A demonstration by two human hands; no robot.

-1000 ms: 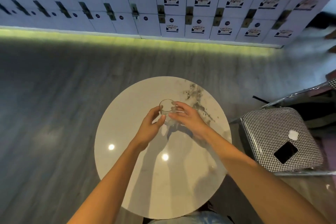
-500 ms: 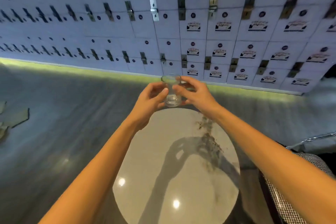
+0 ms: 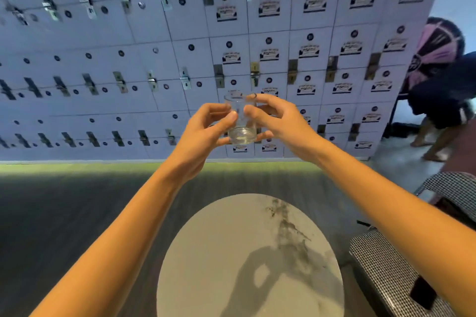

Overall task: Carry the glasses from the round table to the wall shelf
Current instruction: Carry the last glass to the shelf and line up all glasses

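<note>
Single head-worn wide-angle view, facing forward and slightly down; locker wall (image 3: 180,59) near at 12 o'clock, round table (image 3: 231,265) close below at 6 o'clock

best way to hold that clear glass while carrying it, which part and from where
Hold the glass by its straight side wall, low near the thick base, coming from both sides, as the left hand and right hand do. It is upright, smooth and without a handle, so opposing fingers around the wall probably hold steadiest.

I'm squinting at the stickers (image 3: 268,9) on the locker doors (image 3: 268,5) and honestly I'm not reading a single word, they're all coming through as blurry blocks. Nothing's showing up on the glass (image 3: 240,121) either.
</note>
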